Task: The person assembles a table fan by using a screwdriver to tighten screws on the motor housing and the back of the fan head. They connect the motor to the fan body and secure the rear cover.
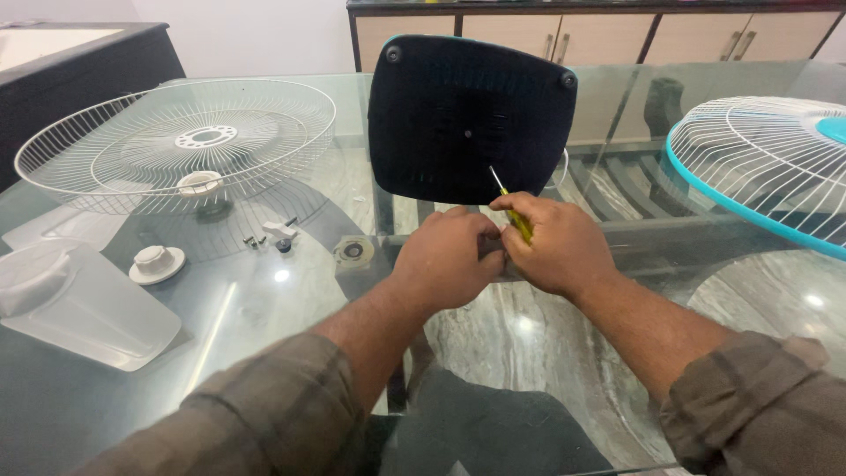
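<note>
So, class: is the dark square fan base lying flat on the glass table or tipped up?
Tipped up. The fan base stands on edge, its underside with round corner feet facing the camera, behind the left hand and right hand.

Bright overhead light, glare spots on glass table; sharp, slight wide-angle edge distortion.

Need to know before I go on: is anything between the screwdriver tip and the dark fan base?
Nothing visible. The screwdriver in the right hand points its tip straight at the fan base; the left hand sits lower, beside it.
</note>
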